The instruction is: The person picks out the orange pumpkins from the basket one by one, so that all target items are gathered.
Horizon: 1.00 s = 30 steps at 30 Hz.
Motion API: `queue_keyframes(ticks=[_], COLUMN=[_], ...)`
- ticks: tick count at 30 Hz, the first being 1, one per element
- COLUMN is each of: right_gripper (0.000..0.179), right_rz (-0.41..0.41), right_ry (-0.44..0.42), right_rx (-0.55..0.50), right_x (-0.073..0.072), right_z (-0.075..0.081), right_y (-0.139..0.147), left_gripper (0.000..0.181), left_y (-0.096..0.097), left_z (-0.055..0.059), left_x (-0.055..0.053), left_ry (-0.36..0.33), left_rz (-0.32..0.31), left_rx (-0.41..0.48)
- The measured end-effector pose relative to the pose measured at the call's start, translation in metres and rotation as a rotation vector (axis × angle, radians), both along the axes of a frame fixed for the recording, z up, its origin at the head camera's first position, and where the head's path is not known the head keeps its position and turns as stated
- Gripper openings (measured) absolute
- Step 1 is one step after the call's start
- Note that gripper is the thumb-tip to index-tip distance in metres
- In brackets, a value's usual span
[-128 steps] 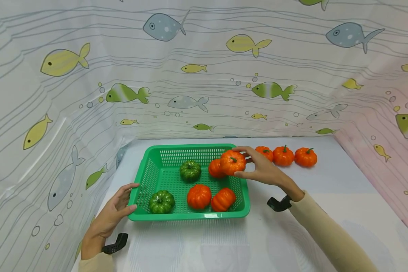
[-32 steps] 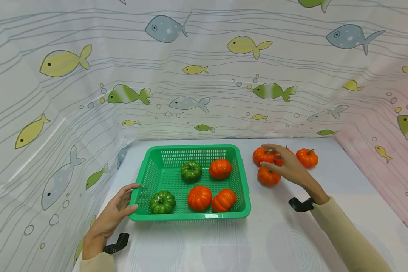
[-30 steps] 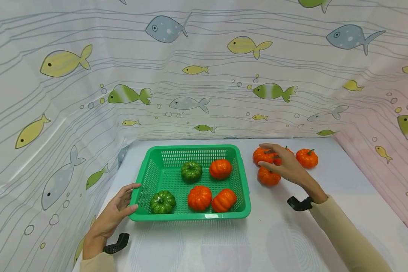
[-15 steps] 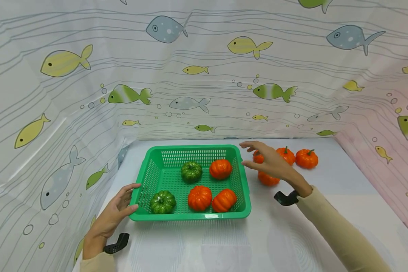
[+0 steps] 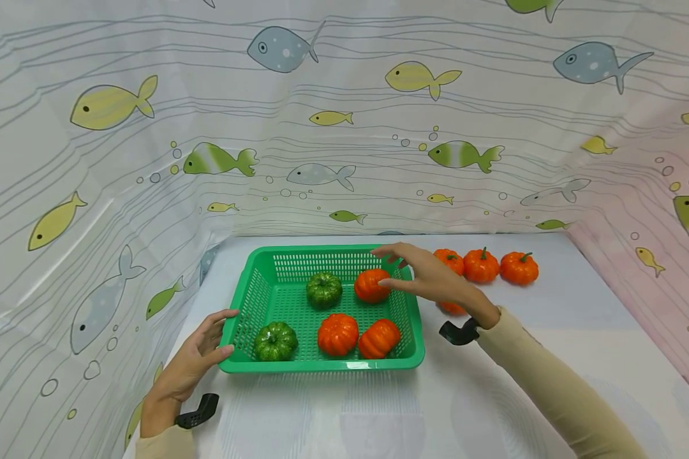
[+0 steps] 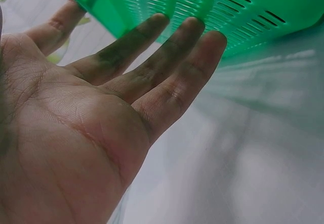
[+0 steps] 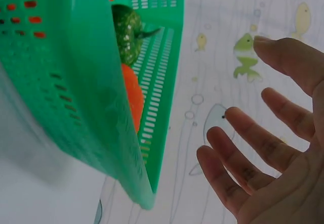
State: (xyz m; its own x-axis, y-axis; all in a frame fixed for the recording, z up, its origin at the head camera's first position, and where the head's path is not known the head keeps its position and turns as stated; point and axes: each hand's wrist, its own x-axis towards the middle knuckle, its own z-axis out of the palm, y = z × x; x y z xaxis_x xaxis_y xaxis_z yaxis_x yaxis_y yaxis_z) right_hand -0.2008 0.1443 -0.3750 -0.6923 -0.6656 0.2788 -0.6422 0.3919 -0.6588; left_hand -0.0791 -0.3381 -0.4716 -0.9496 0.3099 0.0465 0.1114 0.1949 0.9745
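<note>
My left hand (image 5: 186, 360) has its fingers extended at the left wall of the green plastic basket (image 5: 321, 366); in the left wrist view its fingertips (image 6: 212, 39) reach the slotted side. Over the basket's right rim my right hand (image 5: 430, 274) reaches in, fingers spread and holding nothing. Its thumb overlaps the back orange mini pumpkin (image 5: 370, 287), which lies on its side. Two more orange pumpkins lie in front, one upright-looking pumpkin (image 5: 337, 335) and one tipped pumpkin (image 5: 379, 339). Also inside are a rear green pumpkin (image 5: 324, 290) and a front-left green pumpkin (image 5: 275, 342).
On the white table right of the basket, a row holds a left orange pumpkin (image 5: 449, 260), a middle one (image 5: 481, 266) and a right one (image 5: 519, 268). Another orange pumpkin (image 5: 452, 308) sits before them, mostly hidden by my right forearm. A fish-print curtain (image 5: 344, 127) encloses the table.
Earlier my right hand held an orange pumpkin over the basket; that pumpkin now sits on the table before the row. The emptied hand has moved left, back over the basket. My left hand stayed put.
</note>
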Motion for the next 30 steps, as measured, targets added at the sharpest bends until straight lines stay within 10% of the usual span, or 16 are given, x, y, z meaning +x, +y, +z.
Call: queue_keyframes(ticks=[30], right_gripper=[0.051], right_rz=[0.418], right_ry=[-0.139], right_rx=[0.328], right_x=[0.004], right_z=[-0.020], right_y=[-0.086], left_gripper=[0.063], left_y=[-0.002], left_z=[-0.002], left_x=[-0.002], left_ry=[0.009], left_rz=[-0.025], left_rx=[0.026])
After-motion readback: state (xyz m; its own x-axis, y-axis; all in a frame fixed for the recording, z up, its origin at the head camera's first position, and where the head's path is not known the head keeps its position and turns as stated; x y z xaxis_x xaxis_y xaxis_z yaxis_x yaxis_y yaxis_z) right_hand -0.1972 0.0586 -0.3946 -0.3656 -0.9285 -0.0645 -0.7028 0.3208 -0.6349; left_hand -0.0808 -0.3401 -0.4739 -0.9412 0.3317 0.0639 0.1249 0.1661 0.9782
